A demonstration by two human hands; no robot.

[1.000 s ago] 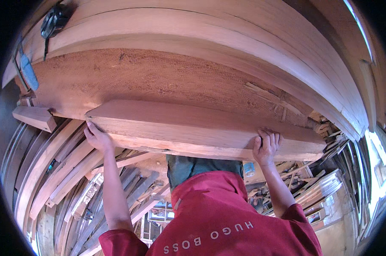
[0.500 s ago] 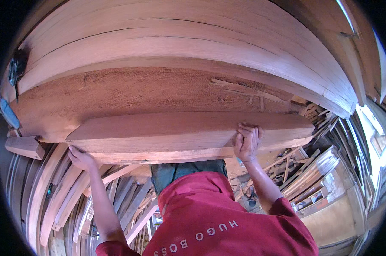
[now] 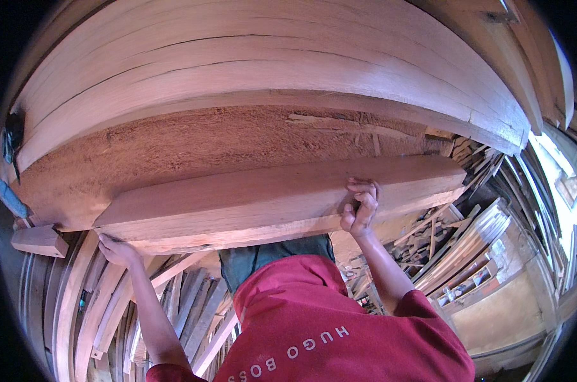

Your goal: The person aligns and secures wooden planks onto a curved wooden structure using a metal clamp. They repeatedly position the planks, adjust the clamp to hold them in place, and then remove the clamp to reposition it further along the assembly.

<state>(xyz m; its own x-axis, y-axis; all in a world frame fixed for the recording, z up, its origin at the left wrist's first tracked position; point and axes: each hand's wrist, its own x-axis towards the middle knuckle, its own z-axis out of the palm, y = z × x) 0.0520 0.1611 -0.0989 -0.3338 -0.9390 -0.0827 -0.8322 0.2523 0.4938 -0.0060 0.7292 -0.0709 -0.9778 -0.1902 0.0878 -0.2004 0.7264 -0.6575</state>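
Note:
A long, thick wooden beam [image 3: 256, 200] lies across the near side of a brown, sawdust-covered bench [image 3: 193, 140], its near edge close to my body. My left hand [image 3: 117, 250] grips the beam's left end at the lower near corner, with part of the fingers hidden by the wood. Toward the right part of the beam, my right hand [image 3: 363, 207] presses against it with bent fingers curled at its upper edge.
Beyond the beam rises a wide, cracked wooden slab [image 3: 269, 70]. A splintered strip [image 3: 346, 126] lies between them. On the left are a small wood block [image 3: 38, 242], a blue object [image 3: 11, 198] and stacked boards [image 3: 72, 299]. Offcuts [image 3: 422, 239] are heaped at right.
The beam now looks slightly tilted, its left end lower in the picture and its right end higher. Both hands stay on it; the right hand's fingers have loosened a little. The view has also shifted.

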